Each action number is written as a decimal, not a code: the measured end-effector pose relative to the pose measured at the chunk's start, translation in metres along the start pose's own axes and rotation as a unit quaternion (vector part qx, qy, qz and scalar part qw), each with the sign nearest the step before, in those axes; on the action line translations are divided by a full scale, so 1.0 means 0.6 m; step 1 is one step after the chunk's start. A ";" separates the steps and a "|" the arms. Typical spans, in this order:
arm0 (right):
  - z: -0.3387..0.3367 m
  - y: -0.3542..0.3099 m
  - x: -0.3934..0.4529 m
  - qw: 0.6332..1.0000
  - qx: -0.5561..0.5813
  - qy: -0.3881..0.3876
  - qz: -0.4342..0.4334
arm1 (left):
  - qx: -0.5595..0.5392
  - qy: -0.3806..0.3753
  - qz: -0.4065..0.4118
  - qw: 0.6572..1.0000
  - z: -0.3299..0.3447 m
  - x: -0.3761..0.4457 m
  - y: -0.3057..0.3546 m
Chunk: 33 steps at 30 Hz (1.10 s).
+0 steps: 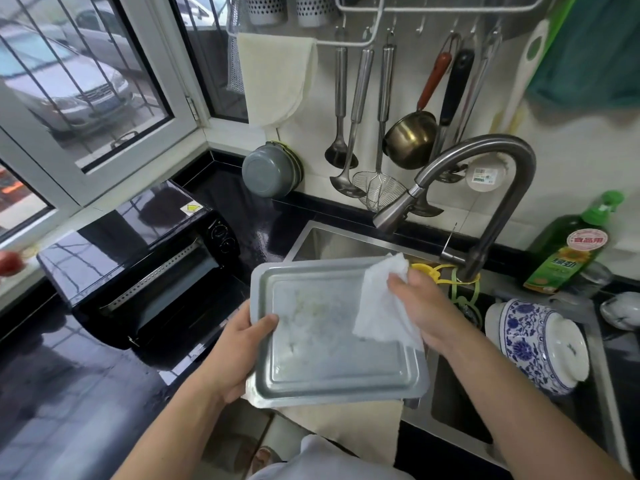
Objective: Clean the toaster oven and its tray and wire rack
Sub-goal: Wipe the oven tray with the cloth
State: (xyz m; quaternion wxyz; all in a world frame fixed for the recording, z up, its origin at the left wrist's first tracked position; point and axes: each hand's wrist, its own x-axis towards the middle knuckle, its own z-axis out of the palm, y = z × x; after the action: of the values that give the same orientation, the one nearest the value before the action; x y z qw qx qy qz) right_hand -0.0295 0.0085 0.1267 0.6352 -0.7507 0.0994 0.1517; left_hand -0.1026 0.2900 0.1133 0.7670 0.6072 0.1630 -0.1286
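Two bare hands hold a grey metal tray [332, 341] over the sink [346, 240] edge. Left hand [239, 351] grips its left rim (thumb on top); right hand [426, 306] clutches a white paper towel [381, 306] against its smeared surface. Toaster oven [145, 268] sits left on the counter, door open.

Curved steel faucet [485, 161] over sink [332, 242]; green dish soap bottle [571, 247], blue-and-white porcelain jar [533, 344] at right; ladles [341, 109] hanging on wall
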 end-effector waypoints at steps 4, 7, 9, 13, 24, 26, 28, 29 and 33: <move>-0.010 -0.035 0.042 0.994 -0.096 0.018 -0.038 | 0.022 -0.015 0.013 1.000 0.014 0.007 0.015; -0.002 -0.030 0.048 0.989 -0.115 0.038 -0.080 | 0.035 0.017 0.060 0.997 0.020 0.010 0.025; 0.007 -0.009 0.042 0.994 -0.084 0.040 -0.064 | 0.022 0.052 0.080 0.995 0.021 0.013 0.023; 0.023 0.055 0.014 0.996 -0.094 -0.005 -0.002 | 0.024 0.078 0.074 0.994 0.008 0.017 0.022; -0.056 -0.046 0.059 0.860 -0.462 -0.161 -0.145 | 0.214 -0.072 0.071 0.972 0.024 0.011 0.073; -0.020 -0.063 0.050 0.831 -0.492 -0.197 -0.171 | 0.287 -0.101 0.076 0.950 0.040 0.014 0.079; 0.030 -0.076 0.046 0.819 -0.498 -0.168 -0.229 | 0.346 -0.130 0.075 0.926 0.069 0.019 0.071; 0.050 -0.084 0.046 0.794 -0.524 -0.145 -0.272 | 0.360 -0.134 0.074 0.920 0.084 0.021 0.067; 0.062 -0.105 0.048 0.725 -0.564 -0.125 -0.375 | 0.333 -0.127 0.064 0.932 0.101 0.018 0.065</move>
State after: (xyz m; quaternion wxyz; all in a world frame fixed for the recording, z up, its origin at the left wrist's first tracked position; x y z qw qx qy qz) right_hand 0.0152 0.0570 0.1691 0.1061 -0.9208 -0.3748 0.0216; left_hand -0.0716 0.2402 0.1562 0.5420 0.8152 -0.0268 -0.2023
